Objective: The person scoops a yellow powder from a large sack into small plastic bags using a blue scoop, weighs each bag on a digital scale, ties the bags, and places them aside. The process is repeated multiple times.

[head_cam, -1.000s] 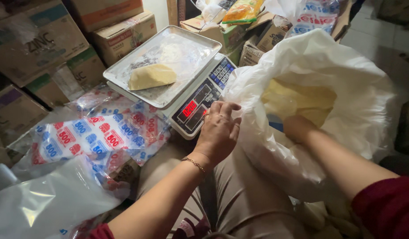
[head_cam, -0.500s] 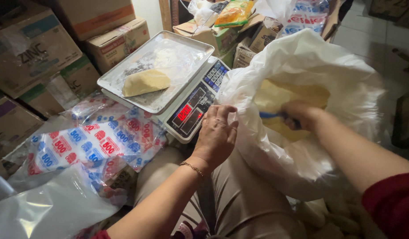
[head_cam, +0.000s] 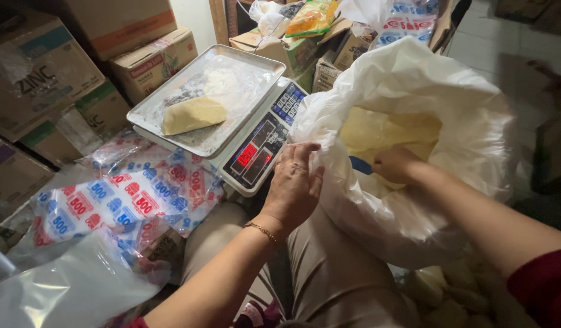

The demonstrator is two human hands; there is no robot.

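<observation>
Cardboard boxes [head_cam: 110, 61] are crowding the storeroom from 9 to 12 o'clock, stacked on the floor; pale tiles [head_cam: 493, 42] are showing at 1 o'clock.

Scale [head_cam: 256, 152]: digital, standing at centre, its display glowing red and facing the person. Its steel tray [head_cam: 244, 67] is running with its long axis from 8 to 2 o'clock, lined with clear film.

Lump [head_cam: 192, 115]: pale yellow, wedge-shaped, lying on the near-left part of the tray, its long axis pointing roughly from 8 to 2 o'clock, thinner end toward 8.

Sack [head_cam: 414, 212]: large white plastic one, sitting at 3 o'clock of the scale and touching its right edge, mouth gaping upward. Yellow mass [head_cam: 383, 130] is filling its inside.

Left hand [head_cam: 295, 185]: resting on the sack's near rim just beside the scale, fingers bent and pinching the plastic edge; a thin bracelet [head_cam: 262, 231] is circling the wrist.

Right hand [head_cam: 396, 164]: reaching inside the sack at 2 o'clock of the left hand, fingers closing around a blue handle [head_cam: 360, 165] that is pointing toward 9 o'clock; the tool's working end is hidden.

Printed bags [head_cam: 116, 200]: red, white and blue, lying heaped at 7 o'clock of the scale. Clear bag [head_cam: 68, 291] is lying below them at 8 o'clock.

Lap [head_cam: 329, 279]: beige trousers are showing at 6 o'clock under the sack.
</observation>
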